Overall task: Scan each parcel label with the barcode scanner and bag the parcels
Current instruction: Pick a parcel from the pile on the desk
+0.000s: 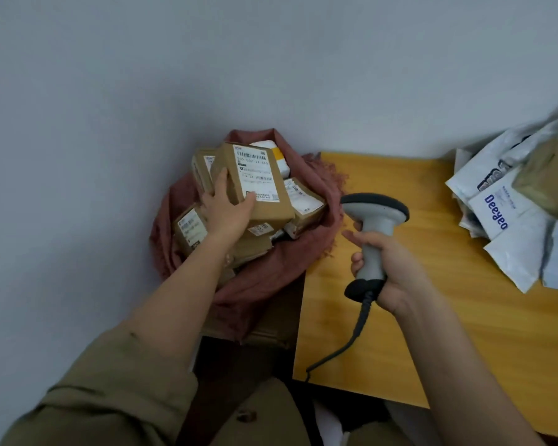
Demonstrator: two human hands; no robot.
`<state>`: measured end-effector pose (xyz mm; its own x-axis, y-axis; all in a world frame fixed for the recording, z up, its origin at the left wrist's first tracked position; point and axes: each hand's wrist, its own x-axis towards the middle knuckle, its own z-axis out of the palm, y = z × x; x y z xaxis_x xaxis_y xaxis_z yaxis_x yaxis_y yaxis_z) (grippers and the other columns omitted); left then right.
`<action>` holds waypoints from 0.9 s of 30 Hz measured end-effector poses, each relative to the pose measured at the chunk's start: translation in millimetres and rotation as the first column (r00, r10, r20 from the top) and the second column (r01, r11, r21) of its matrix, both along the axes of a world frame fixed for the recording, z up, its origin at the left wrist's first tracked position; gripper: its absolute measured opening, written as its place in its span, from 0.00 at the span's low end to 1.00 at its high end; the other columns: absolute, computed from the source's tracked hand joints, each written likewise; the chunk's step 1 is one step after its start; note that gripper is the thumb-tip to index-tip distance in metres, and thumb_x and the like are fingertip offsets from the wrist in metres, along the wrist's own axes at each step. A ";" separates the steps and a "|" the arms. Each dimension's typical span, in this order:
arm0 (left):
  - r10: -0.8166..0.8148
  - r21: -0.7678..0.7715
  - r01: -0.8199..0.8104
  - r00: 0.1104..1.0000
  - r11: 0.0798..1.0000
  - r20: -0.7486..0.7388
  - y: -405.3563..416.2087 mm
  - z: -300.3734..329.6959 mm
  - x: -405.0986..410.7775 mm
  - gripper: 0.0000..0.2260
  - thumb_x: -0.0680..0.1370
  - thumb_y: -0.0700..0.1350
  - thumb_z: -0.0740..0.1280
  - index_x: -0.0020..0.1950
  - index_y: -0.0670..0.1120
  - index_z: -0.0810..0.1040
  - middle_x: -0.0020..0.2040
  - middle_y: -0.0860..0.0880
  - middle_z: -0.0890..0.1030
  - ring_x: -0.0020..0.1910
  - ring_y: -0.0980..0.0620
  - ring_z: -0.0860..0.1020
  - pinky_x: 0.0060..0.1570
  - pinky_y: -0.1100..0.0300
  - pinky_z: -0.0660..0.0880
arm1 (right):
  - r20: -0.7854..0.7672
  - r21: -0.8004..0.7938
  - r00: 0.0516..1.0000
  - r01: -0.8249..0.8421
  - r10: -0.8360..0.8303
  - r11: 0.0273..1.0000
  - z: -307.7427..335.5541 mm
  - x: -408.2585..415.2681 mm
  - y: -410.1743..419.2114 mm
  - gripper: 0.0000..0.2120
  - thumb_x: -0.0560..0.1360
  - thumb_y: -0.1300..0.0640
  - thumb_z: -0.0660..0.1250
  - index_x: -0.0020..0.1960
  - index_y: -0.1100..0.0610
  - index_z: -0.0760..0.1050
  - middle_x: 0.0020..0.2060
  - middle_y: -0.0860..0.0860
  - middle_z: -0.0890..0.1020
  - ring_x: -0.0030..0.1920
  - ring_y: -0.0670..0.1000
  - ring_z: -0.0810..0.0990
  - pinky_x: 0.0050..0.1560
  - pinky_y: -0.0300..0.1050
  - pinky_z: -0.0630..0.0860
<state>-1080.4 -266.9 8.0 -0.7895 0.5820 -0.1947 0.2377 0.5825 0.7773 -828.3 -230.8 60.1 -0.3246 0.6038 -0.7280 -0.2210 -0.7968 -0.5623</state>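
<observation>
Parcel [255,181], gripped by the left hand [227,207], should settle label-up in the bag [271,272] while the right hand [390,268] clasps the scanner [372,233] aside.

Bare left forearm [187,284] emerging from an olive-khaki sleeve [110,381], the cloth pushed up above the elbow and gathered into a thick folded cuff with soft creases. A small dark fleck on the sleeve fabric near the elbow. Same olive-khaki cloth across the torso [255,416] at the bottom edge, with one round, dull brown button [246,415] at its middle. Right forearm [464,365] bare along all of its visible length, no sleeve showing on that side. Left hand [227,209] and right hand [397,268] both ungloved; no watch, ring or band to be seen on either wrist or on the fingers [356,262].
</observation>
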 end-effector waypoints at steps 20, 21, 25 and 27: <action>-0.019 0.303 0.233 0.820 0.924 -0.572 22.9 16.7 10.8 0.16 0.72 0.44 0.66 0.59 0.44 0.76 0.58 0.42 0.70 0.60 0.47 0.68 0.63 0.56 0.66 | -0.008 -0.063 0.995 0.094 -0.095 0.994 -36.8 -29.8 44.0 0.09 0.76 0.65 0.66 0.56 0.57 0.76 0.40 0.54 0.77 0.27 0.46 0.77 0.27 0.35 0.75; -0.059 0.303 0.303 0.788 0.904 -0.613 28.8 17.4 21.3 0.14 0.71 0.41 0.66 0.57 0.44 0.77 0.57 0.41 0.72 0.59 0.47 0.69 0.62 0.55 0.68 | -0.004 -0.061 0.997 0.072 -0.072 0.996 -33.0 -19.6 46.2 0.11 0.77 0.65 0.65 0.57 0.56 0.77 0.43 0.55 0.77 0.27 0.46 0.76 0.27 0.35 0.74; -0.209 0.258 0.467 0.735 0.845 -0.646 52.0 18.1 68.5 0.12 0.70 0.37 0.65 0.53 0.43 0.79 0.55 0.40 0.72 0.57 0.43 0.71 0.59 0.45 0.71 | -0.103 -0.155 0.990 0.077 -0.093 0.985 -15.3 28.2 58.2 0.10 0.77 0.64 0.64 0.57 0.58 0.77 0.60 0.64 0.76 0.25 0.45 0.74 0.27 0.35 0.75; -0.235 0.244 0.470 0.747 0.848 -0.622 62.1 17.3 90.6 0.11 0.70 0.37 0.64 0.51 0.43 0.79 0.55 0.41 0.72 0.57 0.43 0.71 0.59 0.46 0.70 | -0.159 -0.181 0.977 0.115 -0.144 0.977 -11.4 50.5 64.1 0.10 0.77 0.64 0.63 0.57 0.58 0.77 0.62 0.67 0.75 0.25 0.45 0.74 0.27 0.35 0.74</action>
